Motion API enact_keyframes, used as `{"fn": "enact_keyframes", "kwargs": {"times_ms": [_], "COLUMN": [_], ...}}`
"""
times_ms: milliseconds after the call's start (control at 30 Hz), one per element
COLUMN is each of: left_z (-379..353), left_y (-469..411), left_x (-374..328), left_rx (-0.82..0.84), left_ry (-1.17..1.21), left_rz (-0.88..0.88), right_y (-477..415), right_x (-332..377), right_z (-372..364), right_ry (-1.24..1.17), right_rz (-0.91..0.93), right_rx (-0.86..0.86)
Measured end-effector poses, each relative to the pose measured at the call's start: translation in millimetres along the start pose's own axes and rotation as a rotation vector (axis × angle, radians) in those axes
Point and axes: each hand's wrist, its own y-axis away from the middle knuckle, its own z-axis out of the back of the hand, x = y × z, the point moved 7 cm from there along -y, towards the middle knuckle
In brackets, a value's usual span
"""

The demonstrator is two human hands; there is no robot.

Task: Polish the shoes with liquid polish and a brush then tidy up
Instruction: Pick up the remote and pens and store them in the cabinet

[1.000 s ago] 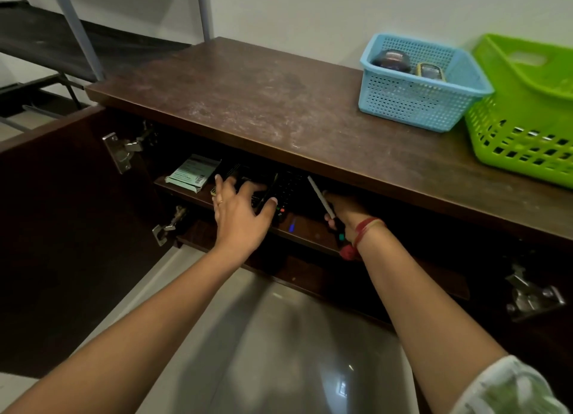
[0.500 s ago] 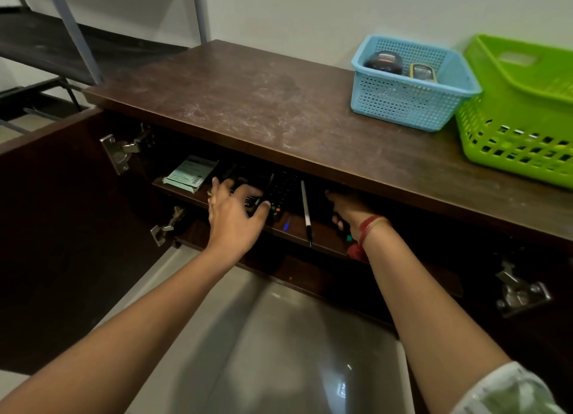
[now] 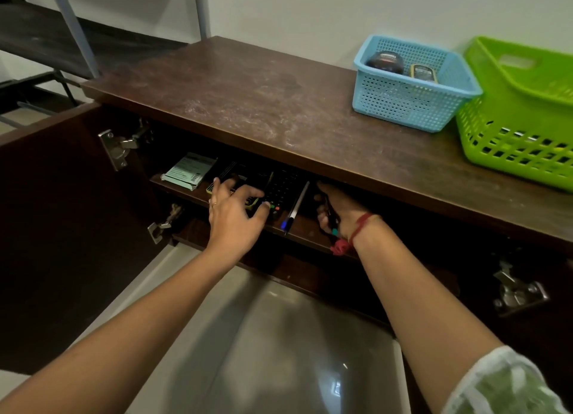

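My left hand (image 3: 235, 218) reaches into the open cabinet with its fingers spread over dark flat gadgets (image 3: 279, 190) on the upper shelf (image 3: 307, 227). To the right, my right hand (image 3: 338, 206) is curled round a slim dark stick with a teal tip (image 3: 333, 227); what it is cannot be made out. Between the hands a white pen with a blue cap (image 3: 294, 210) lies on the shelf. On the cabinet top a blue basket (image 3: 403, 106) holds a round dark tin (image 3: 386, 60) and a flat tin (image 3: 421, 72). No shoes or brush are visible.
A green basket (image 3: 521, 128) stands right of the blue one. A pale green packet (image 3: 187, 171) lies at the shelf's left end. The left cabinet door (image 3: 62, 227) is swung open, and metal hinges (image 3: 514, 292) stick out at both sides. Glossy floor tiles lie below.
The white pen, tilted up by my right hand a second ago, now lies flat on the shelf. My left hand has stayed on the dark gadgets, shifting only slightly.
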Motion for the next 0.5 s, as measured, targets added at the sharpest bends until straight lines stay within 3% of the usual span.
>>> {"fn": "enact_keyframes", "kwargs": {"times_ms": [100,367,433,500], "left_z": [0.2,-1.9,-0.5,0.7], "left_y": [-1.8,-3.1,-2.6,-2.5], "left_x": [3.9,19.1,21.5,23.4], "left_rx": [-0.008,-0.01,-0.008,-0.01], "left_ry": [0.004,-0.042,-0.04,-0.033], "left_rz": [0.006,0.03,0.04,0.043], "right_y": [1.6,-10.3,-9.0,-8.3], "right_x": [-2.7,22.3,19.7,11.9], "right_z": [10.8,-1.7,-3.6,3.7], "right_ry": [-0.205,0.54,0.538,0.369], "right_rz": [-0.044,0.245,0.218,0.153], "right_rx": [-0.005,-0.243,-0.224,-0.193]}}
